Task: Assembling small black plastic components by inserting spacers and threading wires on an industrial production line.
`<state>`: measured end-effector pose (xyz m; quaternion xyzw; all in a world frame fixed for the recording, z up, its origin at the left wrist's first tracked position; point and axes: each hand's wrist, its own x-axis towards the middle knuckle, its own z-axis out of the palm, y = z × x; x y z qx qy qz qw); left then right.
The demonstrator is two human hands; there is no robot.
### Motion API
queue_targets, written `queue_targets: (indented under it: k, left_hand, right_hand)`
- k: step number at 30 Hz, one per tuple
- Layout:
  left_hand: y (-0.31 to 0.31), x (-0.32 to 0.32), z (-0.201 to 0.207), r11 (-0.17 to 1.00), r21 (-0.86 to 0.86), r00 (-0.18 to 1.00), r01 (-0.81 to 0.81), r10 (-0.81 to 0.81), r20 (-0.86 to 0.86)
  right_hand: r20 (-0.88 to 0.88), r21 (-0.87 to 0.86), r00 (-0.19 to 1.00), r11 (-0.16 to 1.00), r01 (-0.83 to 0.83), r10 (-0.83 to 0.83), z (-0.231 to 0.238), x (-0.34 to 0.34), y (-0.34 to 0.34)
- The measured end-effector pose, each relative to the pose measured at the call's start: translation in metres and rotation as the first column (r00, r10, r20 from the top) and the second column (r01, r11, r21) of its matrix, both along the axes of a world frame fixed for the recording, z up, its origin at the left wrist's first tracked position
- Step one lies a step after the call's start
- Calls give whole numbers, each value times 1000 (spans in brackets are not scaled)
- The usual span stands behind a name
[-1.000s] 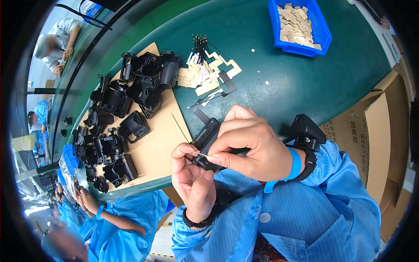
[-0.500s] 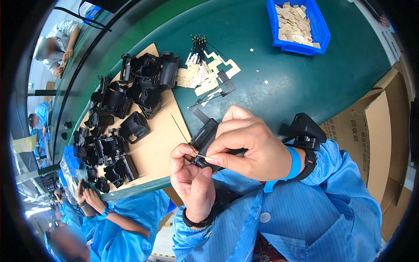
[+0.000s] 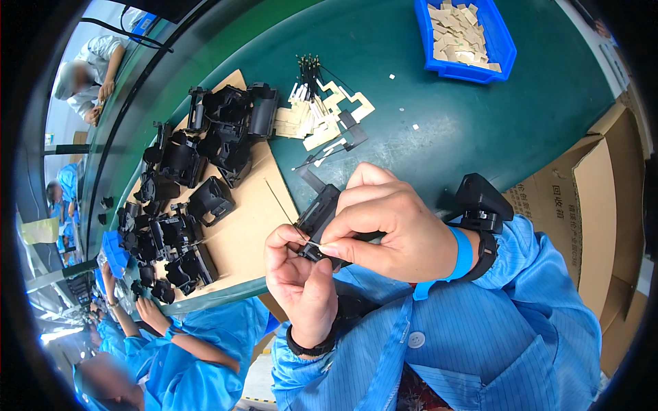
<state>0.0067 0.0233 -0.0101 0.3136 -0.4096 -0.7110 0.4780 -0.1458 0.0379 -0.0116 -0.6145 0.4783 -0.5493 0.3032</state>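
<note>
Item in hand: a small black plastic part (image 3: 322, 222), angular and box-like with a matte moulded surface, being held up just above the near edge of the green desk (image 3: 439, 130), close to the person's chest. The left hand (image 3: 301, 288) is cradling the part from below, its fingers closed against the underside. The right hand (image 3: 387, 226) is coming over the top, thumb and forefinger pinched together on a thin pale sliver at the part's near corner; a fine dark wire is standing out from the part toward the cardboard sheet (image 3: 250, 219). Step, as judged: a fitting or threading stage, with the sliver being seated into the part; the next move is likely calling for a steady support grip and a fine, aligned push rather than force. Beyond the part, on the cardboard sheet, a heap of similar black housings (image 3: 188, 185) is lying. Farther from the part, a loose pile of tan die-cut pieces (image 3: 319, 113) is resting on the desk, and a blue bin (image 3: 504, 48) of tan scraps is sitting at the far side.
</note>
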Motion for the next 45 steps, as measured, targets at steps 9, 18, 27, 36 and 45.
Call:
queue_targets:
  k: [9, 18, 27, 36, 45]
  left_hand:
    - [0, -2, 1, 1000, -3, 999, -17, 17, 29]
    - [-2, -3, -1, 999, -33, 1000, 1, -1, -7]
    - [-1, -16, 17, 966, 255, 990, -47, 79, -116]
    - [-8, -5, -1, 998, -37, 992, -53, 56, 109]
    - [-7, -5, -1, 998, -36, 995, -43, 46, 94]
  right_hand:
    - [-23, -16, 999, 1000, 23, -23, 1, 0, 0]
    - [35, -36, 997, 997, 65, -63, 1, 4, 0]
    - [192, -50, 981, 998, 49, -39, 0, -2, -5]
    - [51, 5, 999, 1000, 8, -8, 2, -5, -2]
    - [41, 69, 999, 997, -24, 21, 0, -5, -3]
